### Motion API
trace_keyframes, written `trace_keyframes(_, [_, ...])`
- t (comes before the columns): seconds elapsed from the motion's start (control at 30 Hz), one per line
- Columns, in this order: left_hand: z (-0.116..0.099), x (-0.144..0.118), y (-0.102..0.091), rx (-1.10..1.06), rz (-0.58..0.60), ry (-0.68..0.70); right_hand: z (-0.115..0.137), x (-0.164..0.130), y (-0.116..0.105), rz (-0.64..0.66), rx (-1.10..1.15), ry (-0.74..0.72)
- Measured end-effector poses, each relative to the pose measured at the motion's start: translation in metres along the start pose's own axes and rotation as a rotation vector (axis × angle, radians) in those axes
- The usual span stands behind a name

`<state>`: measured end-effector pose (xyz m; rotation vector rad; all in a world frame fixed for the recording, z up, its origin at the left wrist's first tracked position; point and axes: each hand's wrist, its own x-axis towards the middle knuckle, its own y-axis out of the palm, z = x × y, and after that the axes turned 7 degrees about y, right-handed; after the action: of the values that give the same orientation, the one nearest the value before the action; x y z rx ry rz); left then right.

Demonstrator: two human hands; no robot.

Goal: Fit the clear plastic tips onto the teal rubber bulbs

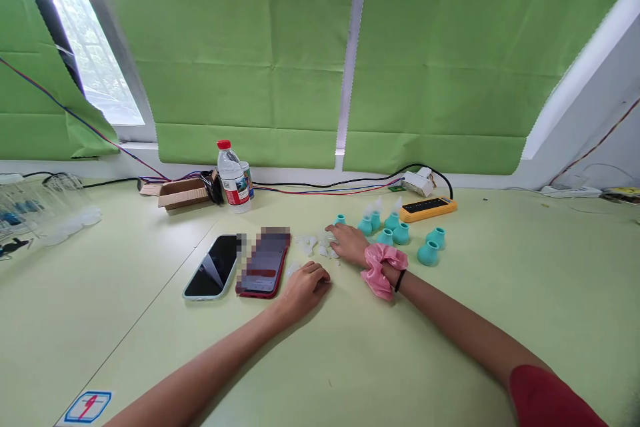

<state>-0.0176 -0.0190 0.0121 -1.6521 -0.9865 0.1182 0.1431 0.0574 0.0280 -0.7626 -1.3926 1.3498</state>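
Note:
My left hand (305,285) rests on the table with its fingers curled in and its palm side hidden; whether it holds anything does not show. Just beyond, a translucent piece (293,269) lies beside its knuckles. My right hand (349,244), with a pink scrunchie (384,269) at the wrist, reaches left over small white translucent pieces (311,244). Its fingers are apart, and nothing shows between them. Several turquoise bulb-shaped pieces (401,233) stand beyond and right of this hand. A few of them carry clear tips (379,204).
Two phones (213,268) (264,265) lie left of my hands. Behind stand a bottle with a red cap (233,180), a can (247,179) and an open cardboard box (184,194). A yellow power strip (429,209) and cables lie toward the window. Clear plastic items (50,210) sit far left.

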Motion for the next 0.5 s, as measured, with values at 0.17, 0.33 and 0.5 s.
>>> trace_keyframes(0.17, [0.0, -0.001, 0.001, -0.24, -0.08, -0.151, -0.003, 0.01, -0.007, 0.054, 0.028, 0.027])
trace_keyframes(0.33, [0.005, 0.0, 0.005, -0.604, -0.261, -0.347, -0.002, -0.006, -0.03, -0.014, 0.131, 0.015])
trace_keyframes(0.5, [0.004, 0.002, 0.001, -0.773, -0.361, -0.469, 0.005, -0.061, -0.024, 0.149, 0.979, -0.009])
